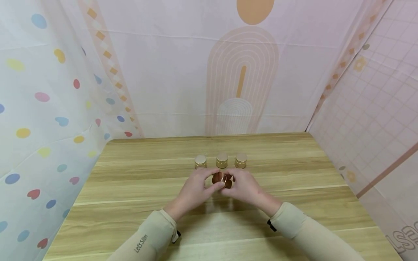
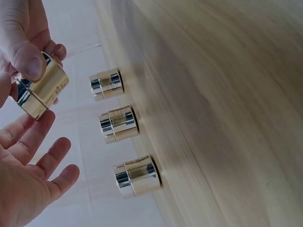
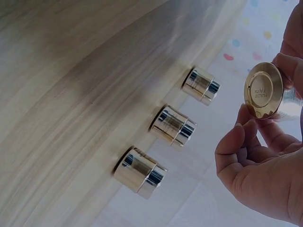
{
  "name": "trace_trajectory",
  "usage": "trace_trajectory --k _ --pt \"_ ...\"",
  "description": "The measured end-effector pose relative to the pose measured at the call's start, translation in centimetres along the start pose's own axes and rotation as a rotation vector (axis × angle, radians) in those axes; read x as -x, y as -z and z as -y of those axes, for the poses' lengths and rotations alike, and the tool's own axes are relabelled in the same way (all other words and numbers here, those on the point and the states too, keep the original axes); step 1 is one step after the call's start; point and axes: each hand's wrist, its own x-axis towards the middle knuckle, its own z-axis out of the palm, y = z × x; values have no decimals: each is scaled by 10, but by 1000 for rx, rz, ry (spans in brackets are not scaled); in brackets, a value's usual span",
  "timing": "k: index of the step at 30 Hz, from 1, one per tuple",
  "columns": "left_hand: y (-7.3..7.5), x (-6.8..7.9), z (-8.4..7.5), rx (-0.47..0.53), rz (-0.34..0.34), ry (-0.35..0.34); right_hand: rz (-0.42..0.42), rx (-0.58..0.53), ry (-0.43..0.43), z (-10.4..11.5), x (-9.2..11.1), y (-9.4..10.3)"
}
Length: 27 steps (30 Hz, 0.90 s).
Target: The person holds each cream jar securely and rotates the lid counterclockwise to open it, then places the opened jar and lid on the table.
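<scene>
Between both hands, above the table, is a tilted shiny gold jar [image 1: 219,178] with a seam around its side. My right hand [image 1: 243,185] grips it, its thumb pressed on the gold wall in the left wrist view. From the other side my left hand [image 1: 197,187] pinches the jar between thumb and index finger; its other fingers [image 2: 59,149] spread loosely below. In the right wrist view, small printed characters show on the jar's round base [image 3: 262,92]. Behind the hands, three similar gold jars stand upright in a row: left [image 1: 200,161], middle [image 1: 221,160] and right [image 1: 241,161].
The wood-grain table [image 1: 130,174] reaches a patterned cloth backdrop [image 1: 169,79] at the back. A dotted cloth [image 1: 42,127] hangs on the left and a grid-patterned cloth [image 1: 375,119] on the right.
</scene>
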Motion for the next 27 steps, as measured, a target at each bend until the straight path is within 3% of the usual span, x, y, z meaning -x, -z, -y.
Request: trace_trajectory --k 7,15,20,27 --pt "1 -1 -4 0 -34 -35 4 -35 14 2 0 1" --pt "5 -1 -8 51 -80 13 100 -175 18 0 0 10" --pt "11 -1 -5 21 -2 2 130 -205 67 -4 1 13" --pt "18 -3 -1 -113 128 -122 101 -149 137 -3 4 12"
